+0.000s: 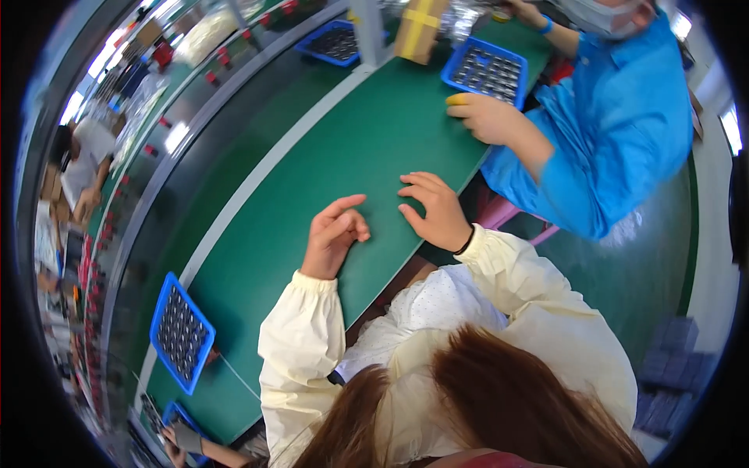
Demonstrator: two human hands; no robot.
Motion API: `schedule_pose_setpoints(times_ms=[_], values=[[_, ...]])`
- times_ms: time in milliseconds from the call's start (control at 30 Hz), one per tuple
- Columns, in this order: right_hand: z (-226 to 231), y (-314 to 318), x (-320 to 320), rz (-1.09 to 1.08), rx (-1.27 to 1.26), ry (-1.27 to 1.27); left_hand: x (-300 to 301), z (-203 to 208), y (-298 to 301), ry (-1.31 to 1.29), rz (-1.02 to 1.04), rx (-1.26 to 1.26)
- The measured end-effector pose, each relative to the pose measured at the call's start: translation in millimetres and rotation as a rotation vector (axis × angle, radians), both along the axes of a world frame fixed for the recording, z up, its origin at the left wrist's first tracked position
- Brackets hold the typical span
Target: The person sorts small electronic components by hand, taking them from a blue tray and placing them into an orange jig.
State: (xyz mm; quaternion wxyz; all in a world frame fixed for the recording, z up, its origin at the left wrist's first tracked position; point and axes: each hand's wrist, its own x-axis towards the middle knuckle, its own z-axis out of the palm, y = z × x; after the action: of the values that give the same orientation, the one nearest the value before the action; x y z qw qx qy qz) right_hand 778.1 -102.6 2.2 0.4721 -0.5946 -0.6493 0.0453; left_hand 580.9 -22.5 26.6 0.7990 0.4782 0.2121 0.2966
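Note:
My left hand [335,238] hovers near the middle of the green work surface [312,168], its index finger stretched out and the other fingers loosely bent, with nothing in them. Across from it, my right hand [438,214] is over the near edge of the surface, fingers spread and holding nothing. The two hands face each other with a gap between them. Both arms wear cream sleeves, and a dark band circles my right wrist. Neither hand touches a tray; the blue tray [204,352] of small dark parts lies off to the left.
At the upper right, a co-worker in blue [616,148] has one hand [491,117] beside another blue tray [499,50] of parts. A cardboard box [421,31] with yellow tape stands beyond. One more blue tray [314,33] sits past the pale rail [257,175]. Another person's gloved hand [186,437] shows lower left.

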Motion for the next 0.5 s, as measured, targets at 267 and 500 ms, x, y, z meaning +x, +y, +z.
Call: schedule_pose_setpoints(times_ms=[267, 500], values=[[17, 64, -21, 0.198, -0.151, -0.024, -3, -10, -5, 0.019, 0.270, 0.131], [13, 164, -17, 0.267, -0.428, 0.914, -26, -19, 31, 0.392, 0.858, 0.603]])
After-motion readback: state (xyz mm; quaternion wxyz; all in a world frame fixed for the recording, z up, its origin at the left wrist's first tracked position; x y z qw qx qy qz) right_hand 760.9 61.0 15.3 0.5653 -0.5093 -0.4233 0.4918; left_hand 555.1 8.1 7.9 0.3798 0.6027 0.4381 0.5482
